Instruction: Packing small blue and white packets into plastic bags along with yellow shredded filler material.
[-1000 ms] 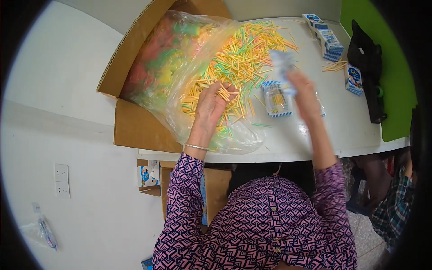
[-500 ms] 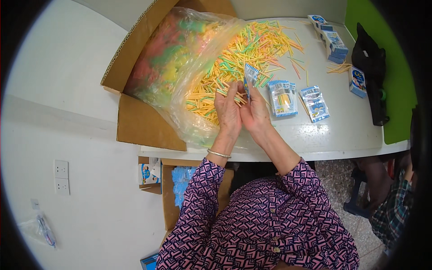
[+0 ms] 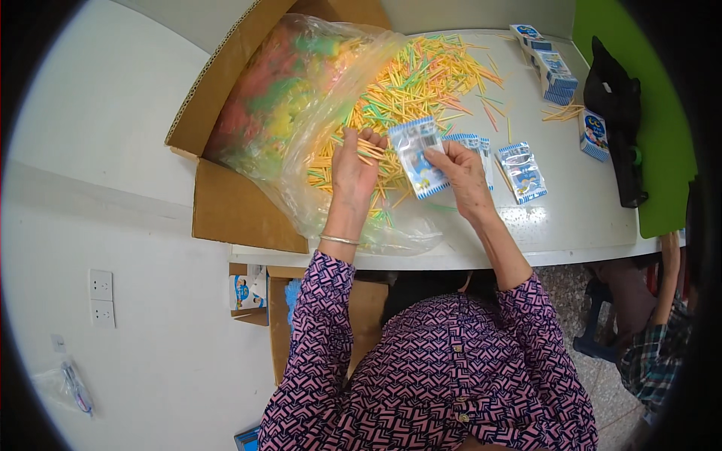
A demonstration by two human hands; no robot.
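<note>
My left hand (image 3: 352, 179) holds a small bunch of thin coloured sticks (image 3: 368, 152) in its curled fingers, at the near edge of a big loose pile of yellow, green and pink sticks (image 3: 429, 71). Pinched by my right hand (image 3: 468, 180) is a blue-and-white foil packet (image 3: 415, 146), tilted and held over the table. Behind that hand lie more such packets, partly covered by it. One further foil packet (image 3: 522, 174) rests flat to the right, with a stick or so along its left side.
A cardboard box (image 3: 244, 218) lined with a clear plastic bag (image 3: 301, 98) of coloured sticks opens onto the white table (image 3: 571, 225). Small stacked boxes (image 3: 555, 75), one single box (image 3: 593, 135) and a black object (image 3: 620, 98) stand at right by a green panel. Another person's arm (image 3: 668, 278) shows at far right.
My hands have moved apart: the left went left with its sticks, the right moved right with the foil packet, now turned broadside. The other person's arm at far right has come up.
</note>
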